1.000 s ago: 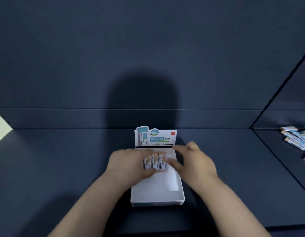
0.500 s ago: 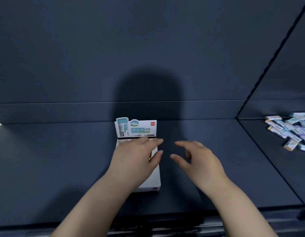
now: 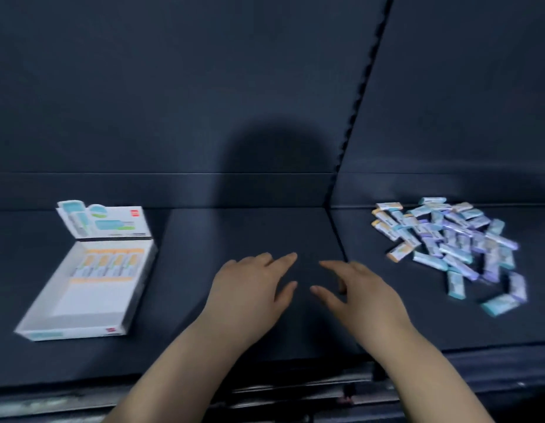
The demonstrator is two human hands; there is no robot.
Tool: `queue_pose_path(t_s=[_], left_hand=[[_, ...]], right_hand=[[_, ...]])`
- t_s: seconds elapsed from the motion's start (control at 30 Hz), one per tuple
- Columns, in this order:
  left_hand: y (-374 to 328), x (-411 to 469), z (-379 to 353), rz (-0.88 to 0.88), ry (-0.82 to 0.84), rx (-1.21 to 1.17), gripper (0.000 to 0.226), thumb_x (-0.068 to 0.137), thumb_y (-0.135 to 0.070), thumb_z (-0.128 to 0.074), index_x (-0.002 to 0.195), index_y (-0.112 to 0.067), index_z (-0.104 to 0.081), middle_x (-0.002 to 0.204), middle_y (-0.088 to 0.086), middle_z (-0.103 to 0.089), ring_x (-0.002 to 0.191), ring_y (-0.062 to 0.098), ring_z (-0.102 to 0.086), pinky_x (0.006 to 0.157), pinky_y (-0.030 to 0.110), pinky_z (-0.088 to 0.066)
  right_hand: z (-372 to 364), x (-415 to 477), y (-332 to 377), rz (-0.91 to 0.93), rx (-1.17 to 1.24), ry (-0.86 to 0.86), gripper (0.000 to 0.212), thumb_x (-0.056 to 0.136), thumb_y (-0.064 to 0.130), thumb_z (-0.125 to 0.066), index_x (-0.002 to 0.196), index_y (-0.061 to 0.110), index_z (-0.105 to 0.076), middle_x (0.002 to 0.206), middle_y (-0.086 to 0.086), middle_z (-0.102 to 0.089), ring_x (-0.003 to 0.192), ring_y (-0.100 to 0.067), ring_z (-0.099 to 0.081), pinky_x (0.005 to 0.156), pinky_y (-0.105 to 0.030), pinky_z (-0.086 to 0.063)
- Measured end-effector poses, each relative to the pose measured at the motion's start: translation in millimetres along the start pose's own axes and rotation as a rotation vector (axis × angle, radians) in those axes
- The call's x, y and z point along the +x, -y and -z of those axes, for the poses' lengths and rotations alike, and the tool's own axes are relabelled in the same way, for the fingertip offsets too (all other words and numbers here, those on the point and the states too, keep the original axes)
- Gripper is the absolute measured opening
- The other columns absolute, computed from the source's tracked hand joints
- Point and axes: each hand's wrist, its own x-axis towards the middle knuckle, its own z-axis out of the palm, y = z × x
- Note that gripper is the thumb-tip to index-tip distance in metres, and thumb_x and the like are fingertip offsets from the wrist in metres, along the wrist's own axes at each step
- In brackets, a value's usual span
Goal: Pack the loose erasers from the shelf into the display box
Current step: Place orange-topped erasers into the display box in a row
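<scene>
The white display box (image 3: 39, 326) lies on the dark shelf at the left, its printed flap standing up at the back. A row of several orange-ended erasers (image 3: 108, 265) sits at the box's far end; the near half is bare. A loose pile of wrapped erasers (image 3: 454, 242) lies on the shelf at the right. My left hand (image 3: 250, 288) and my right hand (image 3: 361, 293) hover side by side over the middle of the shelf, between box and pile. Both are empty with fingers spread.
A seam (image 3: 337, 236) divides the dark shelf floor into two panels, just left of the pile. The dark back wall (image 3: 204, 102) rises behind. The shelf's front edge (image 3: 295, 389) runs below my forearms.
Both hands left the box and moved right, empty. The view swung right, so the box now sits at the left and the whole pile has come into sight.
</scene>
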Motion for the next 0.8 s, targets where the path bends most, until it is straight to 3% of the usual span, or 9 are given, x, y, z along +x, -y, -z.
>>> queue_pose_path(t_s=[0.27, 0.8], left_hand=[[-92, 22, -41, 0.062, 0.100, 0.073, 0.050, 0.096, -0.053, -0.024, 0.144, -0.040, -0.024, 0.115, -0.011, -0.053, 0.108, 0.012, -0.051, 0.086, 0.028, -0.035], [-116, 49, -55, -0.029, 0.249, 0.079, 0.046, 0.097, -0.049, -0.029, 0.142, -0.037, -0.031, 0.120, -0.011, -0.051, 0.111, 0.013, -0.051, 0.088, 0.027, -0.038]], right_hand=[[36, -23, -102, -0.067, -0.151, -0.010, 0.049, 0.089, 0.058, -0.044, 0.134, 0.039, -0.040, 0.120, 0.009, -0.049, 0.106, -0.016, -0.057, 0.081, -0.028, -0.046], [42, -37, -124, -0.205, -0.040, -0.029, 0.044, 0.088, 0.057, -0.047, 0.129, 0.040, -0.046, 0.121, 0.012, -0.048, 0.105, -0.013, -0.057, 0.080, -0.026, -0.045]])
